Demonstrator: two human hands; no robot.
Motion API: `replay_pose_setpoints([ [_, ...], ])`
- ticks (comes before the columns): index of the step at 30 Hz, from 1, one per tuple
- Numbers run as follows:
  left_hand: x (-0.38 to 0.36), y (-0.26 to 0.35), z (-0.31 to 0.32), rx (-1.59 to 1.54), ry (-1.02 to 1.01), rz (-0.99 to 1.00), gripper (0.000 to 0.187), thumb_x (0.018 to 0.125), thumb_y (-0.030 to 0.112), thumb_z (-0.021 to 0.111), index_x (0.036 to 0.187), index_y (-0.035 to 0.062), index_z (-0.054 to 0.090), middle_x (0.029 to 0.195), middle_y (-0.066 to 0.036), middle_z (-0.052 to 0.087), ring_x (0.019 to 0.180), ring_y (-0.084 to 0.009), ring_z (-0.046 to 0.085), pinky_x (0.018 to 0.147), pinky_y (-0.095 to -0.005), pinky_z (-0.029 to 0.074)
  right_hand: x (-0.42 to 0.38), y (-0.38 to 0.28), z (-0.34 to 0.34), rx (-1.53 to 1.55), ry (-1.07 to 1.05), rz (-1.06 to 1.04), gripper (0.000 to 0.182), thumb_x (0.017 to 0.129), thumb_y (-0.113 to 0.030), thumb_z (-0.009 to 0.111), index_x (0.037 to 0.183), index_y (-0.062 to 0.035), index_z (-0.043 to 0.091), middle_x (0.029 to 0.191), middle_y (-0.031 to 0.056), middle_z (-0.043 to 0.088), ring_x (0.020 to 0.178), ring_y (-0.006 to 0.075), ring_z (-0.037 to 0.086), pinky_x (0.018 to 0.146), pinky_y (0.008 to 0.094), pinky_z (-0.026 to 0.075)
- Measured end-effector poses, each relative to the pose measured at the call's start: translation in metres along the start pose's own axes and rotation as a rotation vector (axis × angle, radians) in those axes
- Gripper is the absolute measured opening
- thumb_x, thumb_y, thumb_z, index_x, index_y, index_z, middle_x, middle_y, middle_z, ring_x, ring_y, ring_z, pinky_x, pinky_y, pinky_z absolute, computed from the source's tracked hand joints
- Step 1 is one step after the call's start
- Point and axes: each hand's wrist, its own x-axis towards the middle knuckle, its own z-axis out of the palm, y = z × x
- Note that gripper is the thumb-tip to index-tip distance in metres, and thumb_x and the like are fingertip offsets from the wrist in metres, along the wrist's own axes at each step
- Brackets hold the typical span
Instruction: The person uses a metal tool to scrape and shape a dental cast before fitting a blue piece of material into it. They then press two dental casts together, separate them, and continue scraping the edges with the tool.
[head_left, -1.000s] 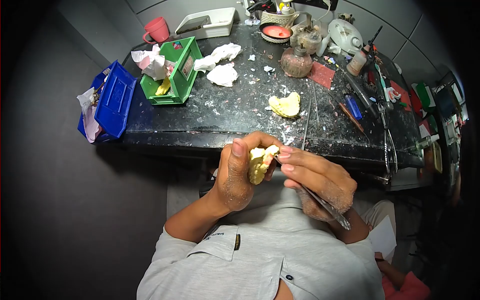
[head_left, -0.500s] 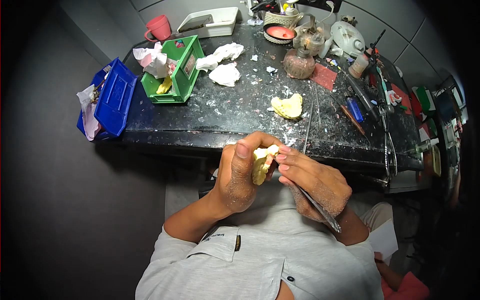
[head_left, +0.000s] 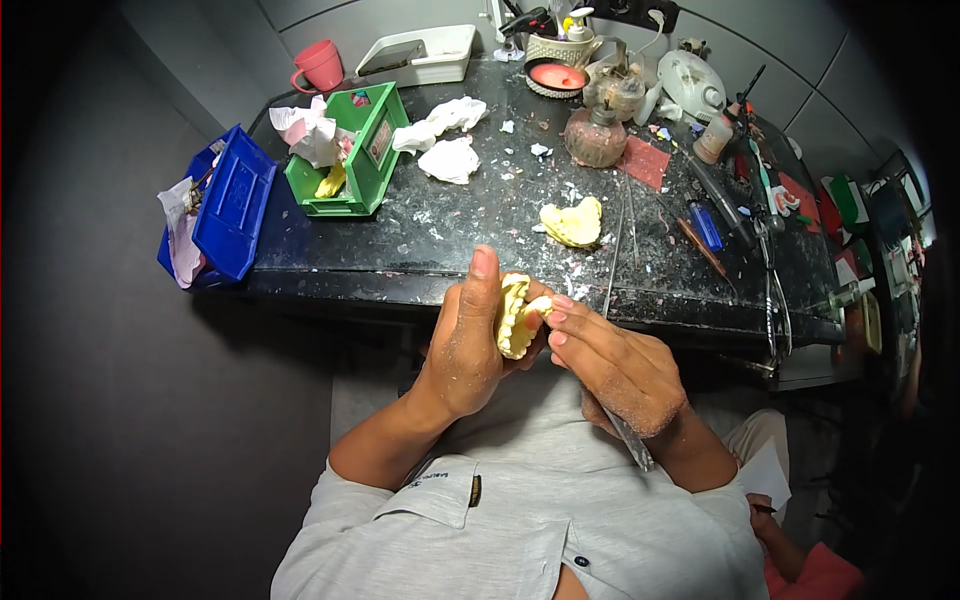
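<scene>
A pale yellow dental cast [head_left: 512, 318] with a row of teeth and a pinkish patch rests in my left hand [head_left: 465, 345], whose thumb points up beside it. My right hand [head_left: 625, 370] is closed round a metal tool [head_left: 630, 445] that slants down toward my shirt, and its fingertips meet the right side of the cast. White dust covers both hands. On the black table [head_left: 340, 275] beyond them lies a second yellow cast [head_left: 573, 222].
Green bin [head_left: 365, 150], blue bin [head_left: 232, 205] and white tissues [head_left: 447, 160] are at left. A glass burner [head_left: 596, 138], red wax sheet [head_left: 643, 162], blue lighter [head_left: 706, 226] and long tools lie right. Another person's arm [head_left: 783, 550] shows at lower right.
The cast in my left hand has turned, showing more of its toothed edge. My left thumb has straightened upward. My right hand and the tool have shifted slightly left.
</scene>
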Motion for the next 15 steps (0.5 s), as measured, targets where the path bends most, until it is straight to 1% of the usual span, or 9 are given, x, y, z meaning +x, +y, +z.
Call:
replay_pose_setpoints([
  [3, 0.000, -0.003, -0.001, 0.004, 0.032, -0.009, 0.094, 0.099, 0.075, 0.012, 0.093, -0.0006, 0.068, 0.071, -0.002, 0.061, 0.053, -0.0080, 0.050, 0.044, -0.0201, 0.033, -0.002, -0.003, -0.004, 0.041, -0.016, 0.071, 0.033, 0.082, 0.013, 0.069, 0.114, 0.0050, 0.065, 0.116, 0.0236, 0.069, 0.110, 0.0382, 0.070, 0.089, 0.0407, 0.062],
  [5, 0.002, -0.001, 0.001, 0.040, 0.060, -0.003, 0.098, 0.097, 0.078, 0.011, 0.092, -0.0018, 0.067, 0.069, -0.003, 0.061, 0.051, -0.0089, 0.050, 0.041, -0.0209, 0.033, -0.005, -0.003, -0.009, -0.019, 0.177, 0.151, 0.030, 0.084, 0.009, 0.070, 0.113, 0.0084, 0.065, 0.113, 0.0254, 0.069, 0.105, 0.0339, 0.072, 0.086, 0.0380, 0.063],
  [7, 0.004, 0.002, 0.000, 0.076, 0.098, 0.007, 0.103, 0.095, 0.081, 0.009, 0.091, -0.0029, 0.067, 0.066, -0.005, 0.061, 0.048, -0.0099, 0.050, 0.039, -0.0217, 0.033, 0.000, 0.005, -0.011, -0.111, 0.357, 0.176, 0.026, 0.091, 0.009, 0.066, 0.117, 0.0046, 0.065, 0.109, 0.0237, 0.071, 0.101, 0.0315, 0.073, 0.084, 0.0346, 0.062],
  [9, 0.006, 0.004, -0.004, -0.170, 0.015, -0.057, 0.111, 0.088, 0.088, 0.006, 0.089, -0.0047, 0.067, 0.058, -0.007, 0.058, 0.042, -0.0124, 0.049, 0.034, -0.0234, 0.032, 0.000, 0.010, -0.014, -0.076, 0.442, 0.228, 0.022, 0.093, 0.006, 0.065, 0.115, 0.0065, 0.064, 0.106, 0.0247, 0.072, 0.099, 0.0308, 0.074, 0.085, 0.0343, 0.061],
  [10, 0.009, 0.002, -0.005, -0.238, 0.005, -0.060, 0.117, 0.082, 0.093, 0.004, 0.092, -0.0061, 0.066, 0.050, -0.008, 0.052, 0.037, -0.0141, 0.045, 0.032, -0.0236, 0.031, 0.001, 0.008, -0.022, -0.089, 0.374, 0.231, 0.016, 0.100, 0.006, 0.051, 0.112, 0.0137, 0.059, 0.110, 0.0319, 0.066, 0.105, 0.0383, 0.070, 0.087, 0.0408, 0.064],
  [11, 0.010, 0.000, -0.008, -0.237, 0.005, -0.058, 0.117, 0.082, 0.093, 0.004, 0.092, -0.0061, 0.066, 0.050, -0.008, 0.052, 0.037, -0.0141, 0.045, 0.032, -0.0236, 0.031, 0.000, 0.009, -0.023, -0.089, 0.375, 0.229, 0.016, 0.100, 0.006, 0.051, 0.112, 0.0137, 0.059, 0.110, 0.0319, 0.066, 0.105, 0.0383, 0.070, 0.087, 0.0408, 0.064],
  [13, 0.011, -0.003, -0.014, -0.401, -0.183, -0.012, 0.113, 0.088, 0.088, 0.004, 0.106, -0.0053, 0.064, 0.057, -0.010, 0.056, 0.042, -0.0124, 0.044, 0.037, -0.0232, 0.032, -0.003, 0.011, -0.025, -0.078, 0.431, 0.268, 0.016, 0.101, 0.004, 0.050, 0.112, 0.0136, 0.057, 0.111, 0.0325, 0.065, 0.104, 0.0379, 0.070, 0.086, 0.0398, 0.064],
  [14, 0.012, -0.006, -0.013, -0.400, -0.184, -0.012, 0.113, 0.088, 0.088, 0.004, 0.106, -0.0053, 0.064, 0.057, -0.010, 0.056, 0.042, -0.0124, 0.044, 0.037, -0.0232, 0.032, -0.004, 0.012, -0.026, -0.072, 0.439, 0.283, 0.017, 0.103, 0.001, 0.049, 0.112, 0.0133, 0.056, 0.111, 0.0330, 0.065, 0.104, 0.0377, 0.070, 0.085, 0.0393, 0.065],
  [15, 0.013, -0.010, -0.011, -0.357, -0.130, 0.050, 0.105, 0.092, 0.084, 0.007, 0.116, -0.0036, 0.059, 0.064, -0.011, 0.059, 0.047, -0.0115, 0.045, 0.042, -0.0231, 0.034, -0.005, 0.013, -0.025, -0.072, 0.441, 0.283, 0.017, 0.103, 0.001, 0.049, 0.112, 0.0133, 0.056, 0.111, 0.0330, 0.065, 0.104, 0.0377, 0.070, 0.085, 0.0393, 0.065],
])
